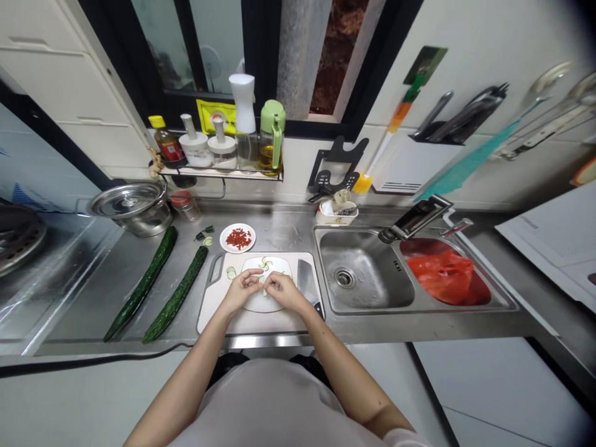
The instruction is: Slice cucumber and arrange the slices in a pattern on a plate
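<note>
**Hands on cucumber slices, centre frame**

We see thin cucumber slices (266, 264) on a white plate (261, 303) at frame centre; we judge them light, limp, wet and slippery, best pinched by the edges; left hand (242, 288) and right hand (281, 289) meet over the plate, fingertips pinched, apparently on a slice, too small to confirm; plate sits on a cutting board (218, 310); cleaver (307, 282) just right; two whole cucumbers (161, 285) left; sink (367, 279) right.

Two dark green cucumbers (156, 285) lie on the grey steel counter (112, 279), pale green slices (265, 263) on a white plate (274, 303), red bits on a white saucer (237, 238), an orange-red bag (442, 276).
</note>
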The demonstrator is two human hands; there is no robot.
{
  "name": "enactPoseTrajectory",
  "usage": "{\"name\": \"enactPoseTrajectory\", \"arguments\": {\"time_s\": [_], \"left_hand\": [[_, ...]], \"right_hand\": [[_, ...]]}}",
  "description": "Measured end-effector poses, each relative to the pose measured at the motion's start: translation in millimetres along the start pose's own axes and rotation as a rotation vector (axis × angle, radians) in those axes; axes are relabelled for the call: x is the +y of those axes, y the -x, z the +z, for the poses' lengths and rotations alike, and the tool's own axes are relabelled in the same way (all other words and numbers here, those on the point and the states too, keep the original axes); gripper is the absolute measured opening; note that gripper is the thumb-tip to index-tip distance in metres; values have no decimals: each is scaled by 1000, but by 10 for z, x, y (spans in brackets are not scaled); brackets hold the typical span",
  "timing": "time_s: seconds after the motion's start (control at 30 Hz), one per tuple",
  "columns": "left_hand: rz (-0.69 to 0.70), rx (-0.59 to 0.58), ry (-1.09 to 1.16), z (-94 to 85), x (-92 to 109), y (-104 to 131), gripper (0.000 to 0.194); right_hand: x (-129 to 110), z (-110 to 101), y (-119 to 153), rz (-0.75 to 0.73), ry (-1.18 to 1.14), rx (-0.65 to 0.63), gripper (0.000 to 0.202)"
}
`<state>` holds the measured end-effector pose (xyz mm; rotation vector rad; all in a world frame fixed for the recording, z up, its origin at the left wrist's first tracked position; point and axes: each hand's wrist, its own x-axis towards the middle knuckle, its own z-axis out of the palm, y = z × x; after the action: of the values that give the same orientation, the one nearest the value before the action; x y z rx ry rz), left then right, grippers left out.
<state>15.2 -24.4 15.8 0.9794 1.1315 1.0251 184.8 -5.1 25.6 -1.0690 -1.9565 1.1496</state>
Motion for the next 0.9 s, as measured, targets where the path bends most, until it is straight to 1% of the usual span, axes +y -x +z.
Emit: {"name": "enactPoseTrajectory", "arguments": {"time_s": [0.17,0.33,0.53,0.7,0.8,0.9], "left_hand": [[14,-2,-14,-11,-78,-30,49],[35,20,-83,-30,-160,-61,41],[51,26,-248,-101,-368,-64,27],[18,23,-377,-142,-555,-48,25],[11,22,-437,-142,-611,-46,27],[11,17,-500,-129,-613,-33,26]], "right_hand": [[50,13,15,103,-23,-23,13],[154,4,27,154,-26,-89,13],[226,50,84,229,153,-186,15],[190,115,143,295,294,-223,17],[171,133,162,320,363,-234,16],[162,150,184,319,429,-219,16]]}}
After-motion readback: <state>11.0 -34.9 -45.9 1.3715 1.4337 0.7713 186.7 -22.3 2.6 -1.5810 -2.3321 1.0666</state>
